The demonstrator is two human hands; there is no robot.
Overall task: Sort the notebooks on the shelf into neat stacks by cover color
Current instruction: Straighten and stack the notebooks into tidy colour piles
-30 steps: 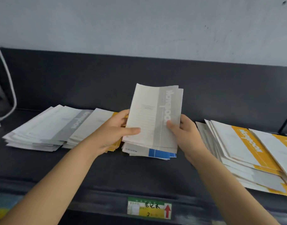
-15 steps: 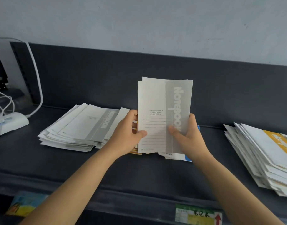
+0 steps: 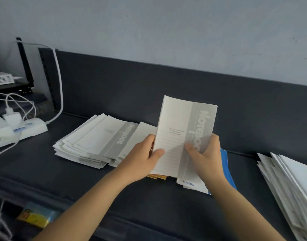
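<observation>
Since half a second before, the gray notebooks (image 3: 182,129) had tipped a little to the right, and more of the power strip (image 3: 27,127) showed at the far left.

The left hand (image 3: 145,159) held the gray notebooks by their left edge, with the thumb lying across the front cover. The right hand (image 3: 205,157) gripped the right edge, with its thumb on the gray band. The notebooks stood up on end over the middle of the shelf (image 3: 149,197).

The gray band said "Notebook" in pale letters running sideways. The small print on the white part was too blurry to read.

At 9 o'clock from the held notebooks lay a messy gray pile (image 3: 97,141), and its top cover had the same word. At 4 o'clock a blue notebook (image 3: 225,164) peeked out, mostly hidden by the right hand. At 7 o'clock only the edges of some orange notebooks (image 3: 157,176) showed. At 3 o'clock the right pile (image 3: 288,174) was cut off by the edge. A white cable (image 3: 59,87) ran up from the power strip.
</observation>
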